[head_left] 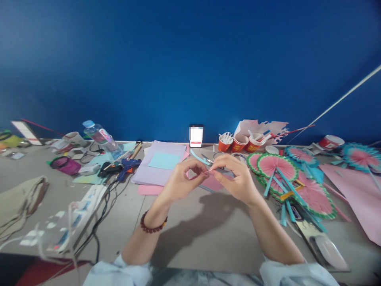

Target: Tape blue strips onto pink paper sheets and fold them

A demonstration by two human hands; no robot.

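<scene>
Between my two hands, above the middle of the table, a small pink strip [207, 172] is pinched at the fingertips. My left hand [185, 178] grips its left end with thumb and forefinger, and a dark bead bracelet circles that wrist. On the other side my right hand [233, 176] is closed on the strip, thumb and fingers together. Lilac sheets [154, 159] with a light blue sheet [164, 160] on top lie behind and left of my left hand. Pink-and-green paper fans [276, 167] with blue strips rest to the right of my right hand.
A lit phone [196, 136] stands against the blue wall. Red paper cups [240, 143] hold tools at the back. On the left are a bottle [102, 137], a blue glue gun [128, 167], cables and a power strip [80, 218]. A mouse [329, 252] lies front right, near pink paper [357, 198].
</scene>
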